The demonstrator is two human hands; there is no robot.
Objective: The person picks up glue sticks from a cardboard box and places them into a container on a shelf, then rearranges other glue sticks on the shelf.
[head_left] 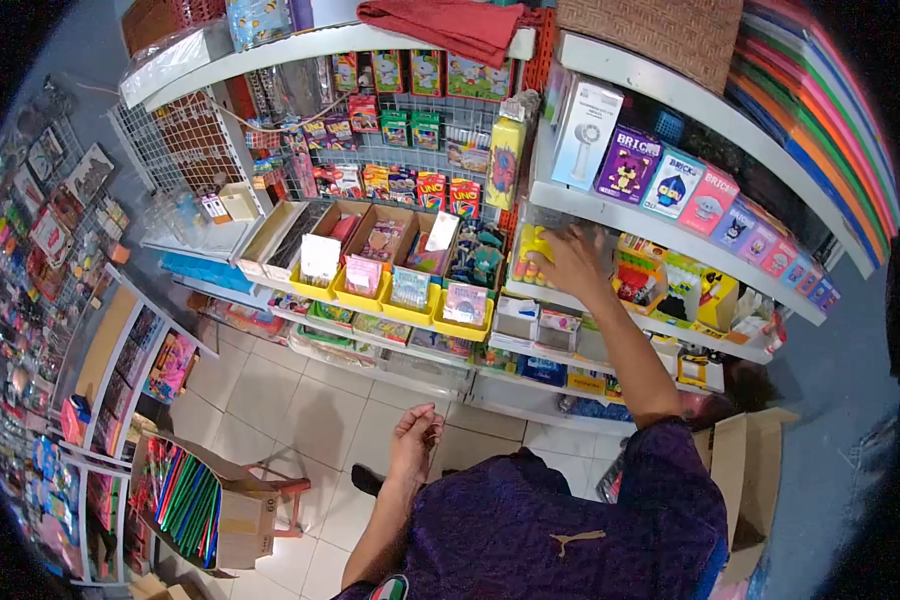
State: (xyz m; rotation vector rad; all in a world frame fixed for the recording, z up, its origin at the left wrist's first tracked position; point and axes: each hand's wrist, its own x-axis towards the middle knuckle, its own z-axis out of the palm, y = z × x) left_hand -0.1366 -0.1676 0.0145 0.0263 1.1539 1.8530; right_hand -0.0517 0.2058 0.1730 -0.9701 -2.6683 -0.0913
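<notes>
My right hand (572,258) reaches out to the middle shelf on the right. Its fingers are curled over a bright yellow item (533,243) in a clear container, where more yellow pieces show; their exact kind is hard to make out. Beside that hand stands an orange tray (638,278) with small packets. My left hand (416,436) hangs in the air over the floor, fingers curled in, and I see nothing in it. Yellow bins (406,306) with cards and packets in front stand on the shelf beyond my left hand.
Boxed brick toys (628,165) and a boxed hand fan (587,135) line the upper right shelf. Card packs (431,190) hang on a wire grid at the back. A cardboard box (240,515) of colored rolls stands lower left. Another open carton (755,480) is at my right.
</notes>
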